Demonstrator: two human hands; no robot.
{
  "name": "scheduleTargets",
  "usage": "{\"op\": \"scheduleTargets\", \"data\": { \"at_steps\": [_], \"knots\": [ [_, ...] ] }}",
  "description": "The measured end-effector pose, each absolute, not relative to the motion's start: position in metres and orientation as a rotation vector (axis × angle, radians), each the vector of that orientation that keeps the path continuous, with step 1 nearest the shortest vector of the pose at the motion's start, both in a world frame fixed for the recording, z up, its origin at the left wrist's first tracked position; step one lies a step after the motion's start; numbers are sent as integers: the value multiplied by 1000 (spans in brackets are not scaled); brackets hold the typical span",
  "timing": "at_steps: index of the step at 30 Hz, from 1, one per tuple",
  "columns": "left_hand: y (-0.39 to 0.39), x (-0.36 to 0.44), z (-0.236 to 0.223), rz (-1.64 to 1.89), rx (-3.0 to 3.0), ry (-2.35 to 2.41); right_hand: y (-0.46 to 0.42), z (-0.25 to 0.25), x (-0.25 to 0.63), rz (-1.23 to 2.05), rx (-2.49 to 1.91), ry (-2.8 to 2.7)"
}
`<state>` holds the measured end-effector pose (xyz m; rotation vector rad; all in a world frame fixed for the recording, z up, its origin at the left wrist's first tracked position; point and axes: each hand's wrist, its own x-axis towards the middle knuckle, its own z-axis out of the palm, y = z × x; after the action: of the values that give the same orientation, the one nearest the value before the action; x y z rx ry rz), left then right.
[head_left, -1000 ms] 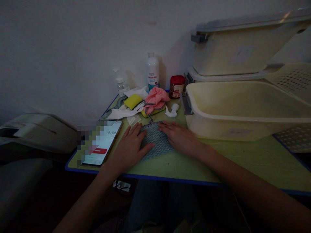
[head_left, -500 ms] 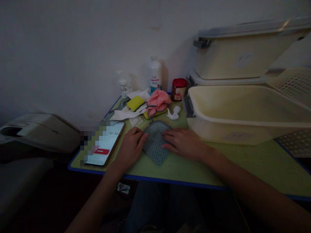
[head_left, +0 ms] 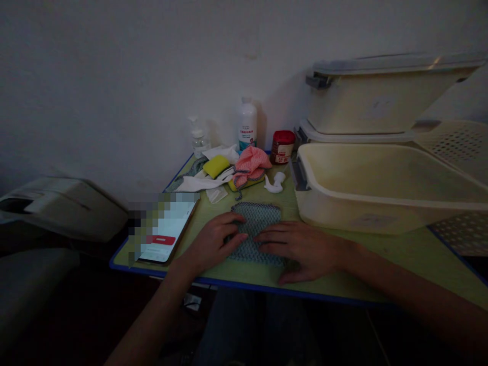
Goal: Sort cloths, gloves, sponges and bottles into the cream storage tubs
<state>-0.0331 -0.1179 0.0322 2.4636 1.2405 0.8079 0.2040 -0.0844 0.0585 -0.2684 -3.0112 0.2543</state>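
Note:
A blue-grey patterned cloth [head_left: 256,223] lies folded on the green table [head_left: 381,254] near its front edge. My left hand [head_left: 213,242] rests on the cloth's left side with its fingers curled over the edge. Flat on the cloth's right side lies my right hand [head_left: 301,246], fingers stretched toward the left hand. Both hands press on the cloth, and their fingertips almost meet.
A phone [head_left: 163,231] with a lit screen lies at the left. Behind the cloth are a pink cloth [head_left: 249,161], a yellow sponge [head_left: 215,165], white cloths, a white bottle [head_left: 247,124] and a red-lidded jar [head_left: 282,146]. A large cream tub [head_left: 381,203] fills the right, with a lidded box [head_left: 381,96] behind.
The cloth has gone from a slanted, spread shape to a squarer folded one. Both hands moved toward me along the cloth. The camera tilted slightly upward.

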Motion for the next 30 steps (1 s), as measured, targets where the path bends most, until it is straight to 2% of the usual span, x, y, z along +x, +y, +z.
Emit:
{"op": "scheduleTargets", "data": {
  "at_steps": [10,23,30],
  "knots": [
    [-119,-31,33,626,2601,1229,-80,42,217,366,-341,-2873],
    [-122,-26,35,583,2659,1219,-75,34,213,133,-639,-2839],
    [-118,-32,30,625,2509,1241,-75,36,214,299,-852,-2657]
  ]
}}
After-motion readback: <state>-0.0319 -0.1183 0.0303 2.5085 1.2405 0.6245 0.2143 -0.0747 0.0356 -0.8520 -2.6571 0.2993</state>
